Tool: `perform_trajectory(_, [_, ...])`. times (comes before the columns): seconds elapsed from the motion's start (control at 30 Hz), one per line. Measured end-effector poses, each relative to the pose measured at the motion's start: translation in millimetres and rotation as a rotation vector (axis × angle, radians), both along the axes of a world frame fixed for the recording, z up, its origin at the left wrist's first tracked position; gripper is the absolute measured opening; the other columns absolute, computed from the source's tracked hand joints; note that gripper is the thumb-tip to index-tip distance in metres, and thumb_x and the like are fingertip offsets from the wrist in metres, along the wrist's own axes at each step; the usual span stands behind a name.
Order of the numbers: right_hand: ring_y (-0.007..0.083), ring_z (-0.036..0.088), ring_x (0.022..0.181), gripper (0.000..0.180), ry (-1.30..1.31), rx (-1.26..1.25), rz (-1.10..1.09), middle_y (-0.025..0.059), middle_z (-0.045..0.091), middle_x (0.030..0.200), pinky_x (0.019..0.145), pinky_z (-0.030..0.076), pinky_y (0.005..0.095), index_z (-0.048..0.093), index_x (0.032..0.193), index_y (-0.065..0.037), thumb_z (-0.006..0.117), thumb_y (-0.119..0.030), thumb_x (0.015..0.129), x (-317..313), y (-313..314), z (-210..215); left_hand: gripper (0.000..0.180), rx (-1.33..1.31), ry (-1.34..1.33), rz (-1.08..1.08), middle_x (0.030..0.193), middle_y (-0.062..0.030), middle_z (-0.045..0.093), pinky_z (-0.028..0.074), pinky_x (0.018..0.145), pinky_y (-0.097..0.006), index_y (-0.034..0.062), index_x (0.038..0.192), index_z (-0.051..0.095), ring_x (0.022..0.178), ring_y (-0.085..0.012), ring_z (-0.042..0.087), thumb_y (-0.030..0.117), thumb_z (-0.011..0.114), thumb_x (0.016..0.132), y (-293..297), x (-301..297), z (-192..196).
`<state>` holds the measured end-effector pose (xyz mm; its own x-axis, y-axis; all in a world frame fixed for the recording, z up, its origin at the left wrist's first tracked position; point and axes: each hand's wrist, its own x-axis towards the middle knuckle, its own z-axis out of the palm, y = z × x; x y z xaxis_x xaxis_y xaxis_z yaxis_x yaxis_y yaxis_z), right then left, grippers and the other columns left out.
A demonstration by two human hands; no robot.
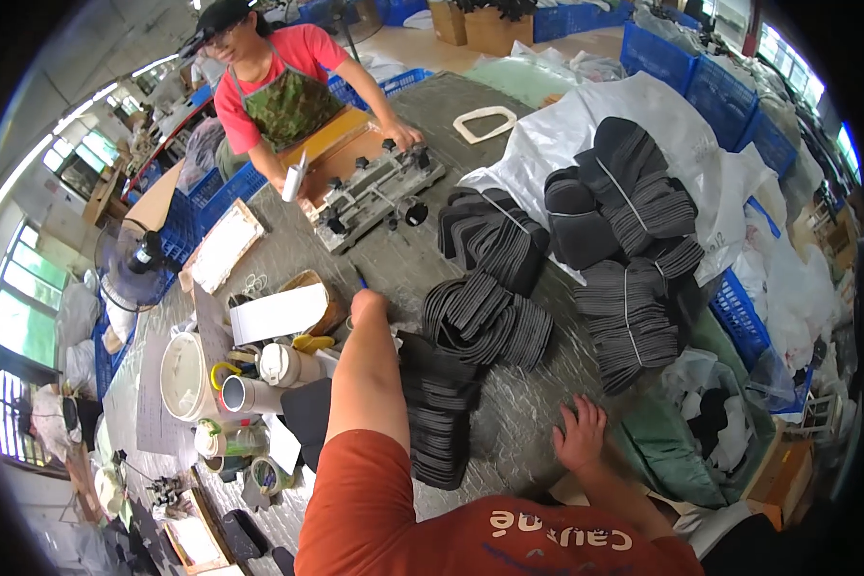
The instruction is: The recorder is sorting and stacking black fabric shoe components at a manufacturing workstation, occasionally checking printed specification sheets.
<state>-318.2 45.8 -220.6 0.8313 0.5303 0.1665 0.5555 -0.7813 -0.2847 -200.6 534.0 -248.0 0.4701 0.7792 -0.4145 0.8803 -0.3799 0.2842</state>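
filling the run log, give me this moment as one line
left hand: reaching over table, pen-like blue tip by it | right hand: flat on table, open | nearest: stacked dark flat pieces | co-worker: opposite, at metal jig

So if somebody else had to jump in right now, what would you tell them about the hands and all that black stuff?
Left hand: stretched out over the table, closed around something thin and blue; I cannot tell what it is.
Right hand: flat on the grey table, fingers spread, holding nothing.
Black flat pieces: one loose stack lies just right of the left arm; a fanned bundle sits beyond it; more tied bundles are piled on the white sacks further right.
Across the table a co-worker has both hands at a metal jig.
Done or left: the pictures do not settle how many pieces are handled; the far bundles are tied.
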Motion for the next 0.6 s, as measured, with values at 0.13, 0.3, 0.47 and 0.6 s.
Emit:
perform_trajectory(0.13, [0.0341, 0.037, 0.117, 0.046, -0.027, 0.064, 0.108, 0.0167, 0.043, 0.122, 0.096, 0.026, 0.05, 0.053, 0.111, -0.007, 0.063, -0.023, 0.07, -6, 19, 4, 0.022, 0.287, 0.318, -0.405, 0.099, -0.0145, 0.064, 0.049, 0.08, -0.037, 0.0071, 0.089, 0.068, 0.094, -0.0279, 0.061, 0.019, 0.068, 0.071, 96, -24, -2])
perform_trajectory(0.3, [0.0344, 0.037, 0.116, 0.046, -0.028, 0.006, -0.021, 0.0169, 0.043, 0.122, 0.096, 0.026, 0.0496, 0.053, 0.111, -0.006, 0.063, -0.023, 0.07, 6, -5, -6, 0.015, 0.181, 0.24, -0.942, 0.077, -0.0143, 0.065, 0.049, 0.052, -0.037, 0.0002, 0.076, 0.063, 0.057, -0.0255, 0.063, 0.014, 0.06, 0.075, 40, 23, 170])
perform_trajectory(0.47, [0.0346, 0.037, 0.117, 0.045, -0.033, 0.062, 0.029, 0.0169, 0.043, 0.123, 0.097, 0.026, 0.0496, 0.054, 0.11, -0.006, 0.063, -0.023, 0.069, -1, 4, -4, 0.017, -0.086, -0.052, -0.15, 0.064, -0.0157, 0.064, 0.041, 0.036, -0.034, 0.0007, 0.071, 0.062, 0.041, -0.0192, 0.056, 0.008, 0.049, 0.078, 84, -72, 223])
perform_trajectory(0.6, [0.0337, 0.037, 0.118, 0.046, -0.018, 0.04, 0.001, 0.0164, 0.043, 0.123, 0.097, 0.026, 0.0492, 0.054, 0.111, -0.006, 0.063, -0.023, 0.069, -1, 5, -3, 0.016, -0.09, -0.021, -0.083, 0.056, -0.0114, 0.061, 0.04, 0.037, -0.032, 0.0036, 0.064, 0.063, 0.04, -0.0177, 0.055, 0.011, 0.057, 0.077, 89, -83, 181])
